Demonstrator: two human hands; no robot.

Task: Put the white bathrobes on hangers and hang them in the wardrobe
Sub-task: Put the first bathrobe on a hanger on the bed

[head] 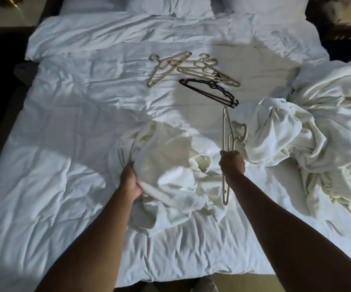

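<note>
A person's left hand (130, 182) is gripping a crumpled white bathrobe (166, 165) lying on the bed (65, 123), fingers curled into the cloth, while just right of that bathrobe the right hand (232, 162) is clenching a cream hanger (227, 144) held upright; farther right a heap of bathrobes (309, 148) is lying, and beyond, beige hangers (191, 67) and a black hanger (210, 91) are resting near the pillows (170, 5)

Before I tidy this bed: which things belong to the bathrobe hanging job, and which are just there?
For the job: bathrobe in left hand; hanger in right hand; spare hangers; black hanger; bathrobe pile.

Just there: duvet; pillows.
</note>
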